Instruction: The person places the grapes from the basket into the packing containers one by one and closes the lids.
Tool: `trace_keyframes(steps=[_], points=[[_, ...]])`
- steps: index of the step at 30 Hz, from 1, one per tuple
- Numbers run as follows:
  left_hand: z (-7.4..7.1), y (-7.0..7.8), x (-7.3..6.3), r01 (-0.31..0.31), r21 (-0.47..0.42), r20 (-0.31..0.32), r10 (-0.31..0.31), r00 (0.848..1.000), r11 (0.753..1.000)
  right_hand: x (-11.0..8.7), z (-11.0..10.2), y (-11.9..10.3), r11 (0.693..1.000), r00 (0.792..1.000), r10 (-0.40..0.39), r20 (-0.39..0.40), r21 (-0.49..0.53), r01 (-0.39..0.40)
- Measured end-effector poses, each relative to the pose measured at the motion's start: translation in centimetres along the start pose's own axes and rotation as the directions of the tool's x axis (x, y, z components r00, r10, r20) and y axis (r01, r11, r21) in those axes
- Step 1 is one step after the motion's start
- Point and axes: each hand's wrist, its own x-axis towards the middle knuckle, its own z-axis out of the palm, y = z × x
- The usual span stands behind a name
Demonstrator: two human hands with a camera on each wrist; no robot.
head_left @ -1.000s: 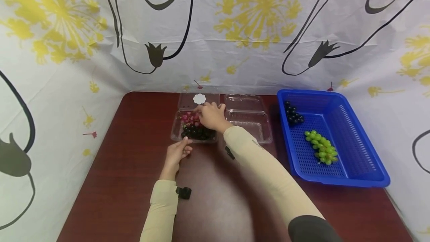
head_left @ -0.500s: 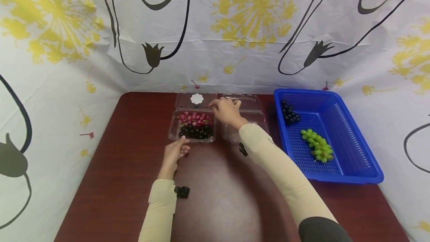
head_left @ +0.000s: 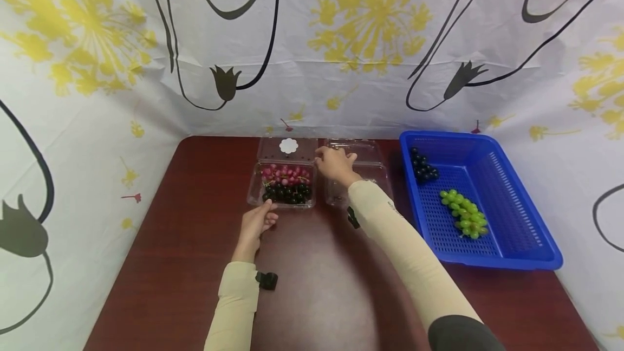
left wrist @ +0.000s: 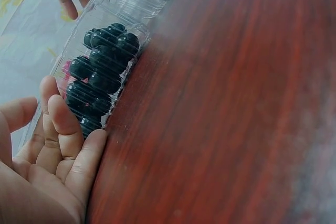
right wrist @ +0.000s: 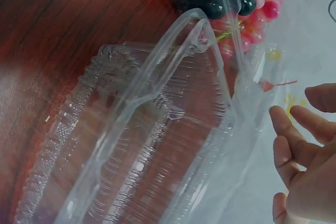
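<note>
A transparent plastic clamshell box [head_left: 252, 194] stands with its lid folded back. Inside it, pink grapes [head_left: 280, 173] lie behind black grapes [head_left: 287, 194]. My left hand [head_left: 254, 226] is at the box's front left edge, its fingers loosely bent against the front wall in the left wrist view, with the thumb apart. Over the back of a second transparent clamshell box [right wrist: 142, 150], just to the right, hovers my right hand [head_left: 336, 164]. Its fingers are spread and loosely bent, holding nothing in the right wrist view. That hand hides part of the second box in the head view.
A blue perforated basket [head_left: 531, 226] stands at the right of the table [head_left: 195, 221], holding a bunch of black grapes [head_left: 423, 166] and a bunch of green grapes [head_left: 465, 213]. A patterned cloth [head_left: 302, 91] hangs behind the table and at both sides.
My right hand has left the pink grapes and moved right, over the second box. More of the grapes now shows. My left hand has stayed by the first box's front edge.
</note>
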Motion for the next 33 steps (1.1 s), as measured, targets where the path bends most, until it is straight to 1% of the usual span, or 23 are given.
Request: trace_keyframes(steps=[5,11,16,21,27,33], points=[[0.0,-0.1,0.0,-0.002,0.003,0.0,0.002,1.0,1.0,0.6,0.5,0.6,0.997,0.999,0.03,0.04,0.064,-0.033],[0.1,-0.2,-0.1,-0.011,0.009,-0.002,0.011,1.0,1.0,0.8,1.0,0.9,0.994,0.995,0.057,0.08,0.084,-0.063],[0.0,-0.3,-0.1,-0.014,0.032,0.007,0.014,1.0,0.999,0.9,1.2,1.0,0.991,0.992,0.073,0.106,0.104,-0.084],[0.0,-0.4,0.0,-0.015,0.045,0.009,0.014,1.0,0.999,1.1,1.6,1.2,0.992,0.991,0.064,0.119,0.103,-0.077],[0.0,-0.1,0.0,-0.02,0.04,0.012,0.02,1.0,0.999,1.3,1.8,1.1,0.992,0.991,0.05,0.125,0.113,-0.064],[-0.1,-0.1,0.2,-0.024,0.044,0.007,0.024,1.0,0.999,1.4,1.9,0.8,0.99,0.989,0.016,0.149,0.135,-0.037]])
